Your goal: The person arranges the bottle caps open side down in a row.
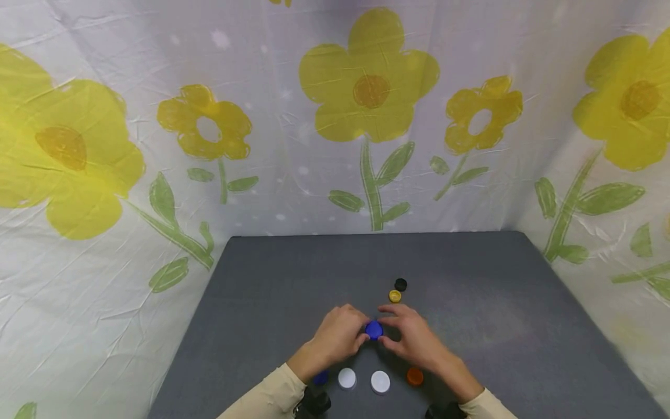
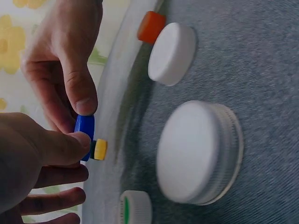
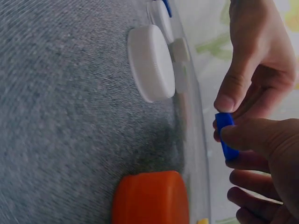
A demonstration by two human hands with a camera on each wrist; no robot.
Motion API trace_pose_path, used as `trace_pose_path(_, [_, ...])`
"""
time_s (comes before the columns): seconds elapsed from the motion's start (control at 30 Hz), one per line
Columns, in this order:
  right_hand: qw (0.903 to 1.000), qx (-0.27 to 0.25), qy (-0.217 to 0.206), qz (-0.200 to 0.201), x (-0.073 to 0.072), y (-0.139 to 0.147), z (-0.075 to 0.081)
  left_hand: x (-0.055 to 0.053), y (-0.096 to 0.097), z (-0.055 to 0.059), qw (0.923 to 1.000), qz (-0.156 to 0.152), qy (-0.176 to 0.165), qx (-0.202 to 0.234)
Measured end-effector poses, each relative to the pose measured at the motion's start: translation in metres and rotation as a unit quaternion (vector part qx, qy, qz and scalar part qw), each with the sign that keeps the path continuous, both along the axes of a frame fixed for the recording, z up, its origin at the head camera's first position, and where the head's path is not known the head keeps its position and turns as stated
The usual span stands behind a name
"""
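Note:
A blue bottle cap [image 1: 374, 330] is between both hands, seemingly lifted off the dark table. My left hand [image 1: 340, 333] pinches its left side with the thumb and a finger. From the opposite side my right hand [image 1: 416, 338] pinches it too, thumb toward me. The left wrist view shows both thumbs on the blue cap [image 2: 84, 126], edge-on, with the near hand's other fingers extended. Seen from the right wrist, the blue cap [image 3: 226, 135] is likewise pinched from two sides; parts of it are hidden behind the fingers.
Nearer me lie two white caps [image 1: 347, 379], an orange cap [image 1: 415, 376] and another blue cap [image 1: 321, 377], partly covered by the left wrist. Beyond the hands are a yellow cap [image 1: 395, 296] and a black cap [image 1: 401, 284]. Flower-printed curtains surround the grey table [image 1: 293, 267].

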State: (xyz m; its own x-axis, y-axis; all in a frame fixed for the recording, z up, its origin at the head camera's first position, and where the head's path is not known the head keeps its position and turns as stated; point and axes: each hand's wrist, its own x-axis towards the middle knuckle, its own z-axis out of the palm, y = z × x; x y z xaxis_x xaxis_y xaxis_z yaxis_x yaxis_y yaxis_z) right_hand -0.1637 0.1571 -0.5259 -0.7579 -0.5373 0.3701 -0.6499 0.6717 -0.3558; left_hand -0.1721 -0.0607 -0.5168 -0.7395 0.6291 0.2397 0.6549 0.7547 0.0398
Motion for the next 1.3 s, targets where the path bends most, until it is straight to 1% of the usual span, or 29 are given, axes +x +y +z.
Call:
trace_pose_path(0.1, [0.9998,0.009,-0.015,-0.007,0.001,-0.001,-0.003,0.001,0.002,-0.004,0.9999,0.004,-0.002,-0.015])
trace_pose_path(0.27, [0.9994,0.016,-0.029,-0.010,0.002,-0.003,-0.007,0.003,0.004,-0.009,0.9994,0.007,0.001,-0.034])
trace_pose_path(0.37, [0.9986,0.022,-0.046,-0.013,0.002,-0.005,-0.009,0.002,0.004,-0.013,0.9991,0.004,0.001,-0.043])
trace_pose_path(0.47, [0.9977,0.029,-0.059,-0.015,0.002,-0.005,-0.011,0.003,0.004,-0.014,0.9986,0.002,0.001,-0.053])
trace_pose_path(0.7, [0.9991,0.033,-0.028,0.000,0.004,-0.006,-0.017,0.008,0.005,-0.015,0.9959,0.001,0.029,-0.086])
trace_pose_path(0.8, [0.9990,0.030,-0.031,0.005,0.004,-0.007,-0.018,0.008,0.006,-0.018,0.9952,0.000,0.034,-0.092])
trace_pose_path(0.9, [0.9989,0.028,-0.037,0.007,0.005,-0.007,-0.018,0.007,0.005,-0.018,0.9955,0.001,0.034,-0.089])
trace_pose_path(1.0, [0.9990,0.024,-0.036,0.009,0.004,-0.005,-0.016,0.005,0.004,-0.016,0.9965,-0.001,0.026,-0.079])
trace_pose_path(1.13, [0.9995,0.014,-0.027,0.000,0.000,0.001,-0.011,0.000,0.001,-0.008,0.9973,0.001,0.016,-0.071])
trace_pose_path(1.3, [0.9997,0.003,-0.005,-0.024,-0.007,0.010,-0.001,-0.010,-0.002,0.006,0.9970,0.008,0.028,-0.071])
